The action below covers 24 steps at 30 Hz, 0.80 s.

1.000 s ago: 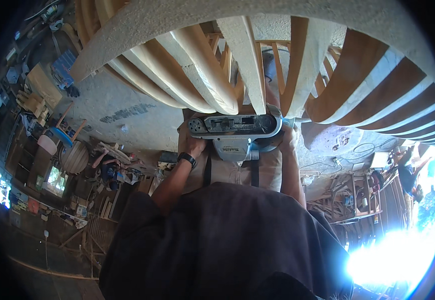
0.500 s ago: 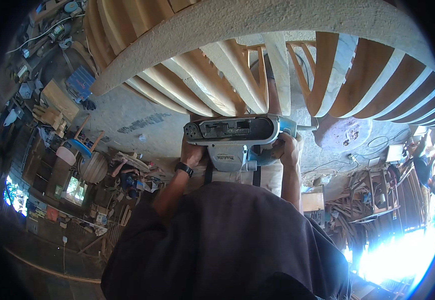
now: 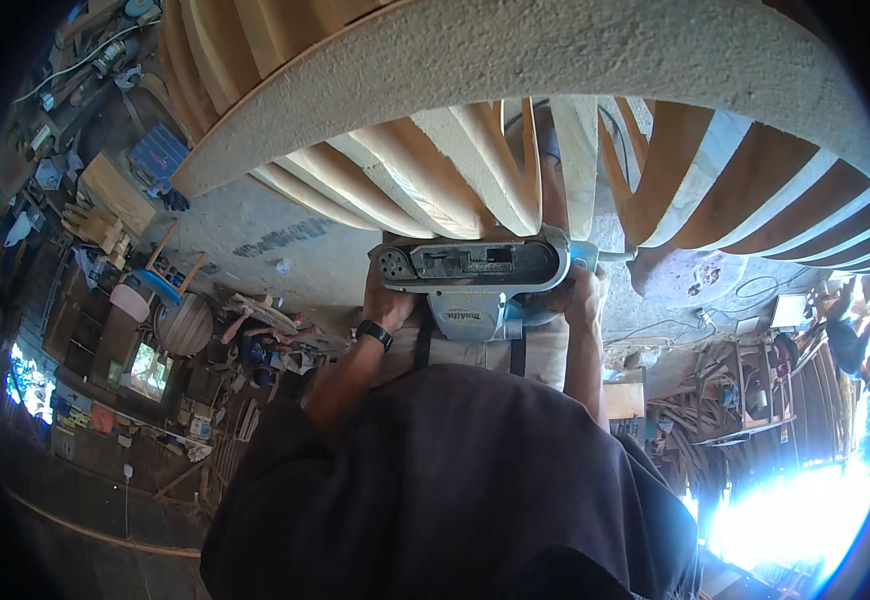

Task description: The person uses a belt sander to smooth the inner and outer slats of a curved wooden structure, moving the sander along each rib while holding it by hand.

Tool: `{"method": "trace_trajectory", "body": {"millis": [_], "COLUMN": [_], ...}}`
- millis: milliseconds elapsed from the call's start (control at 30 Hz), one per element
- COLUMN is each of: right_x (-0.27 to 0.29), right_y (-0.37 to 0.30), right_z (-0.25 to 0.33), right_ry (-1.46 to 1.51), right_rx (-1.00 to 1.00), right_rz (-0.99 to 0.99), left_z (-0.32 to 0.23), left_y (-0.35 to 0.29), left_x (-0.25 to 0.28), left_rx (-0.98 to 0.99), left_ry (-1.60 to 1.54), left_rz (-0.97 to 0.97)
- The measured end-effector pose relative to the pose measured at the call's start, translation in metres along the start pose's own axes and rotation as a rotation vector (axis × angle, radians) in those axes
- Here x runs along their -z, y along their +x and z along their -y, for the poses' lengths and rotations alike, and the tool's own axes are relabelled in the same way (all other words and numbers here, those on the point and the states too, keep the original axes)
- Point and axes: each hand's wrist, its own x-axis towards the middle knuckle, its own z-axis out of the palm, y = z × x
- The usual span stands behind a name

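A grey and teal belt sander is held on its side in front of my torso, its long housing running left to right. My left hand, with a dark wristband, grips its left end; the fingers are partly behind the housing. My right hand is closed round the handle at the right end. Just beyond the sander rises a large curved wooden piece with several slats under a broad pale rim. The sander's upper edge meets the slat ends in view; whether the belt touches them is hidden.
A blue-topped stool and a blue crate stand at the left, near scattered tools and wood scraps. Another person is at the left, and one more at far right. A cable lies on the floor; stacked timber sits at the right.
The sander has shifted slightly to the right, with both hands still on it. The pale rim and slats appear a little larger and lower in view.
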Motion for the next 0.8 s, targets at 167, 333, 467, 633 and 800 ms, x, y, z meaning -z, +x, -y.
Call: {"method": "trace_trajectory", "body": {"millis": [167, 333, 467, 633, 800], "right_x": [0.002, 0.001, -0.003, 0.003, 0.007], "right_y": [0.023, 0.040, 0.025, 0.006, -0.033], "right_z": [-0.013, -0.022, -0.018, -0.020, 0.004], "right_ry": [-0.025, -0.032, 0.038, 0.110, 0.079], "right_rx": [0.018, 0.008, 0.039, 0.069, 0.048], "right_rz": [0.049, 0.077, 0.136, 0.132, 0.098], "left_z": [0.020, -0.001, 0.013, 0.034, 0.013], "left_y": [-0.001, 0.007, 0.000, -0.005, -0.007], "left_x": [-0.012, -0.005, -0.010, -0.011, 0.006], "left_rx": [-0.150, -0.066, -0.001, 0.121, 0.259], "left_ry": [0.122, 0.040, 0.013, 0.038, -0.376], "left_rz": [-0.046, 0.029, -0.002, 0.016, 0.073]}}
